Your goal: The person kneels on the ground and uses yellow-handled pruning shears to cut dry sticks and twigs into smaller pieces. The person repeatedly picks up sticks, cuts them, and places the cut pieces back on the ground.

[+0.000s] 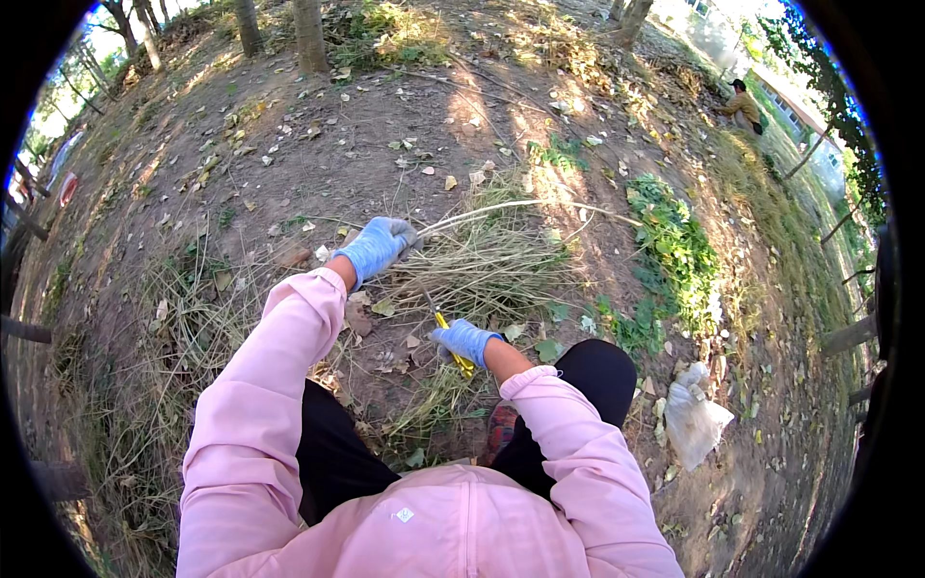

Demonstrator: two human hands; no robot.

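My left hand (378, 248), in a blue and grey work glove, is closed around the ends of a few long pale dry stalks (506, 207). They stretch out to the right above a heap of dry grass stems (491, 271) on the ground. My right hand (466, 342), gloved alike, grips a yellow-handled hand tool (440, 318) with a narrow, dark metal end. That end points up and left, at the near edge of the heap. The tool's exact kind is hard to make out.
Leafy green plants (672, 253) grow to the right. A whitish plastic bag (694, 415) lies at my right. More loose dry grass (191, 311) is on the left. Tree trunks (311, 36) stand ahead. Another person (743, 108) crouches far off at the upper right.
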